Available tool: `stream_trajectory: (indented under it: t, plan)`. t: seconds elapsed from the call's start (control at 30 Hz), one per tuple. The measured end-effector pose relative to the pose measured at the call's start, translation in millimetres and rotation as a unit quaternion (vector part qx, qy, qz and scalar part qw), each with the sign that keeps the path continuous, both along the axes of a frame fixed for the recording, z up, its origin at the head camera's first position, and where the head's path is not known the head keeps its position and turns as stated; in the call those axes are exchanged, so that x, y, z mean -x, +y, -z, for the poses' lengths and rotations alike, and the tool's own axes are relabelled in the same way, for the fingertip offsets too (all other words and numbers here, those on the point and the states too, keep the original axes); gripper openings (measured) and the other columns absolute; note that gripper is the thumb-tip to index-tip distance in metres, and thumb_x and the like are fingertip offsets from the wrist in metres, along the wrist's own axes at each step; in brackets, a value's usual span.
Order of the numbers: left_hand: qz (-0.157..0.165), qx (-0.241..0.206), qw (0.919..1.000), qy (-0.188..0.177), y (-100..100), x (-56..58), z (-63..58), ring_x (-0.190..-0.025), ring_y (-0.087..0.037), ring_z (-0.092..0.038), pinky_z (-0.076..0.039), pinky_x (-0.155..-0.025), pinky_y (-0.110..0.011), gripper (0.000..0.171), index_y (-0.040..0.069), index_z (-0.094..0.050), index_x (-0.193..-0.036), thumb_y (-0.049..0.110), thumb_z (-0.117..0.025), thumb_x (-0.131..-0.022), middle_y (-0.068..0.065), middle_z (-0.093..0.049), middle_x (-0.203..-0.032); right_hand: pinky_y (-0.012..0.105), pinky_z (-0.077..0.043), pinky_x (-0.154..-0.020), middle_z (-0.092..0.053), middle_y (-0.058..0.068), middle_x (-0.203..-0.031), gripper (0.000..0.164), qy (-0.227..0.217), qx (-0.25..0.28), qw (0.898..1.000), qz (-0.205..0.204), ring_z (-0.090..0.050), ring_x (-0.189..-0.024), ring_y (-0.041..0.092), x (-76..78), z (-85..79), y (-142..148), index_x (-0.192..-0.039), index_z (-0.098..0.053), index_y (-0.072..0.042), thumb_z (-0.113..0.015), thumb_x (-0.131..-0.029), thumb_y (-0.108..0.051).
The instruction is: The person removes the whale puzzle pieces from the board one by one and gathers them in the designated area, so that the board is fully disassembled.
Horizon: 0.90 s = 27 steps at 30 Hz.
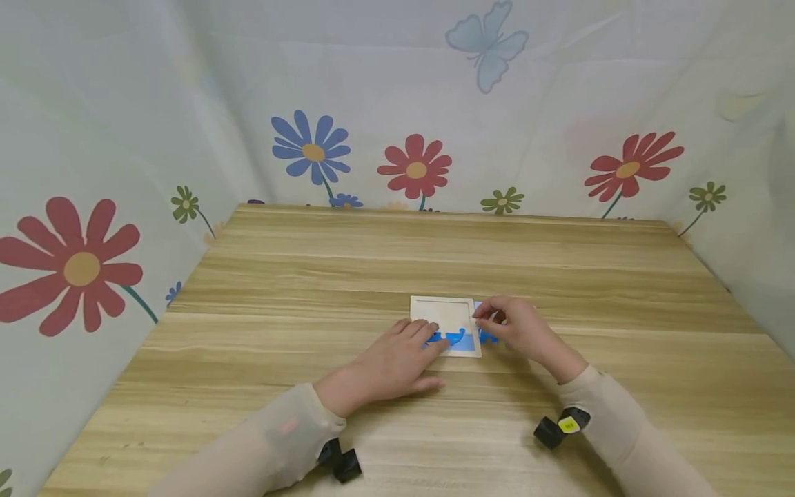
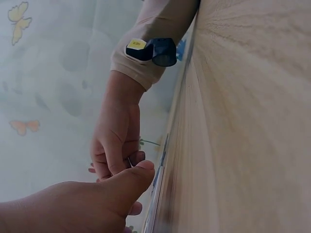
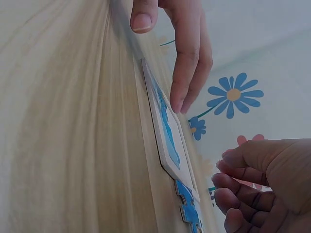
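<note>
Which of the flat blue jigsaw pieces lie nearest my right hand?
The flat blue jigsaw pieces outside the square pale wooden tray, by its right edge, partly hidden by your right hand; the other blue pieces sit inside the tray.

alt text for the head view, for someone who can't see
A person's left hand is over a puzzle tray partly filled with blue pieces; the right hand is by its right edge, near loose pieces. Wooden table, flowered curtain.
</note>
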<state>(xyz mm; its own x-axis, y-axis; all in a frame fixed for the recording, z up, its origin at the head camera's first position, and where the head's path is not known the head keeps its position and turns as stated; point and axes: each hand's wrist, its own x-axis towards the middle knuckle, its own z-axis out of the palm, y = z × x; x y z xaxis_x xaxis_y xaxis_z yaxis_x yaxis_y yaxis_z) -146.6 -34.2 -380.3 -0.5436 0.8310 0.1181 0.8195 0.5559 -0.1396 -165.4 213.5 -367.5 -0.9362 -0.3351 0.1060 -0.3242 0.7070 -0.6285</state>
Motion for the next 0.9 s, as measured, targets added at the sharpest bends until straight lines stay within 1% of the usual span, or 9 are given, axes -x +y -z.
stream_trajectory:
  t: [0.13,0.23,0.33,0.47,0.63,0.73,0.9]
  plan:
    - [0.000,-0.001,1.0000,-0.008,0.8,0.7,2.5,-0.129,-0.026,-0.048,-0.039,-0.108,-0.043,0.061,0.018,-0.051,-0.139,0.059,-0.047,-0.093,-0.008,-0.051,-0.138,0.021,-0.046,-0.064,-0.068,0.009,-0.087,0.010,-0.002,0.002,1.000,-0.013,-0.057,-0.074,0.013,0.1,3.4,-3.7,-0.095,-0.068,-0.001,-0.065,-0.088,-0.007]
    - [0.002,0.001,0.9999,-0.012,0.7,1.2,3.8,-0.130,-0.026,-0.047,-0.039,-0.108,-0.043,0.062,0.019,-0.049,-0.140,0.059,-0.047,-0.093,-0.008,-0.050,-0.141,0.021,-0.046,-0.066,-0.067,0.006,-0.087,0.010,-0.004,-0.003,1.000,-0.013,-0.056,-0.073,0.011,-0.4,6.8,-6.0,-0.096,-0.069,-0.003,-0.066,-0.088,-0.009]
    - [0.002,0.005,0.9997,-0.022,0.7,1.1,4.7,-0.132,-0.025,-0.046,-0.038,-0.109,-0.043,0.062,0.019,-0.048,-0.141,0.060,-0.045,-0.094,-0.008,-0.049,-0.142,0.021,-0.044,-0.064,-0.067,0.005,-0.087,0.012,-0.005,-0.012,1.000,-0.009,-0.053,-0.071,0.010,-0.9,10.2,-8.3,-0.097,-0.069,-0.004,-0.066,-0.088,-0.011]
    - [0.005,0.010,0.9993,-0.037,0.9,0.1,6.0,-0.132,-0.025,-0.046,-0.038,-0.110,-0.044,0.063,0.018,-0.048,-0.141,0.060,-0.044,-0.095,-0.007,-0.049,-0.143,0.022,-0.041,-0.060,-0.063,0.005,-0.086,0.014,-0.009,-0.026,1.000,-0.003,-0.048,-0.068,0.011,-2.5,13.4,-10.7,-0.099,-0.070,-0.004,-0.066,-0.089,-0.012]
    - [0.008,0.010,0.9993,-0.036,0.4,-0.4,9.7,-0.132,-0.025,-0.046,-0.039,-0.109,-0.044,0.064,0.018,-0.048,-0.141,0.061,-0.043,-0.094,-0.007,-0.050,-0.143,0.022,-0.038,-0.058,-0.056,0.005,-0.082,0.014,-0.007,-0.042,0.999,0.005,-0.045,-0.067,0.011,-3.9,16.2,-14.3,-0.099,-0.071,-0.005,-0.067,-0.087,-0.012]
    - [0.007,0.007,0.9994,-0.032,-0.3,-0.2,11.5,-0.131,-0.025,-0.046,-0.039,-0.108,-0.044,0.063,0.018,-0.048,-0.141,0.061,-0.043,-0.094,-0.007,-0.050,-0.143,0.022,-0.037,-0.057,-0.055,0.006,-0.082,0.014,-0.002,-0.047,0.999,0.004,-0.044,-0.066,0.011,-4.0,16.2,-16.4,-0.098,-0.072,-0.005,-0.067,-0.087,-0.012]
    - [0.006,-0.003,0.9993,-0.036,-1.2,-0.1,11.7,-0.131,-0.025,-0.047,-0.039,-0.108,-0.044,0.062,0.019,-0.048,-0.140,0.060,-0.044,-0.094,-0.007,-0.050,-0.142,0.021,-0.037,-0.056,-0.054,0.006,-0.081,0.014,0.003,-0.057,0.998,0.003,-0.043,-0.065,0.011,-4.0,15.2,-18.5,-0.098,-0.071,-0.005,-0.068,-0.087,-0.012]
